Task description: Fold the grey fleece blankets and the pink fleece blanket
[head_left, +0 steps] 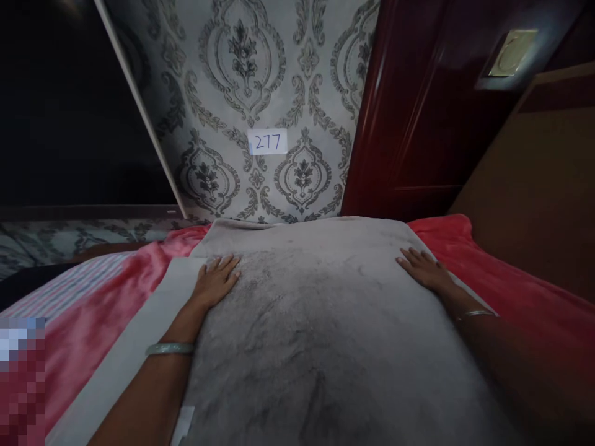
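Note:
A plush grey cloth (316,310), like a towel or small blanket, lies spread out in front of me with slight creases and darker brushed patches. My left hand (217,280) rests flat near its left edge, fingers spread. Across from it, my right hand (424,271) lies flat near the right edge, fingers also apart. Neither hand grips anything. A white board or sheet (134,331) shows under the left side of the cloth. A small white tag (183,425) sticks out at the lower left edge, by my forearm.
Red blankets (444,244) lie on both sides, with a striped cloth (74,282) at left. Behind stands a patterned wall with a paper marked 277 (268,142). A dark screen (79,111) rises at left, a dark red door frame (409,111) and brown panel (539,186) at right.

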A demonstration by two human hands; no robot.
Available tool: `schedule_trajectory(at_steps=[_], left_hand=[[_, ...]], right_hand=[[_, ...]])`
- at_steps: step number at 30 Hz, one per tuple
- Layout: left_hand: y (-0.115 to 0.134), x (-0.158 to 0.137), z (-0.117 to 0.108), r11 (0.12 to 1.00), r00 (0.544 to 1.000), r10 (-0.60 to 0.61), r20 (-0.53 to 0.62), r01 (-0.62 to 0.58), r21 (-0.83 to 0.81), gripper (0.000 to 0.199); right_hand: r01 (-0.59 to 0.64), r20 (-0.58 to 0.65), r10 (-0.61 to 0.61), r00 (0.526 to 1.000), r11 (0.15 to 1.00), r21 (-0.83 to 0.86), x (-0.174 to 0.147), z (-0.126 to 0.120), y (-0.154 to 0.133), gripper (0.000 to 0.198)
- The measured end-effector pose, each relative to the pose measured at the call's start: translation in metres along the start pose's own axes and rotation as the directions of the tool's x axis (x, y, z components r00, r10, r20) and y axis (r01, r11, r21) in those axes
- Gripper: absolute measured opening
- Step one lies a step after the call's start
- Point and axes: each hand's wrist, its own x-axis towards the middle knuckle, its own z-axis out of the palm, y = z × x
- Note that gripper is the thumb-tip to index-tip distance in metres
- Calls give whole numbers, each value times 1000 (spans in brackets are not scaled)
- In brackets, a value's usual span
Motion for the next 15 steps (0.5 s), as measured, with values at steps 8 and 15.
schedule_trajectory(at_steps=[8,15], left_hand=[[2,-1,-1,999,1000,7,0,-7,44,58],[-1,1,-3,999,999,37,5,-37,6,64]], right_hand=[[326,-109,-320,941,944,41,-71,-28,-151,66],[727,34,-756,654,640,249,-167,0,-268,72]])
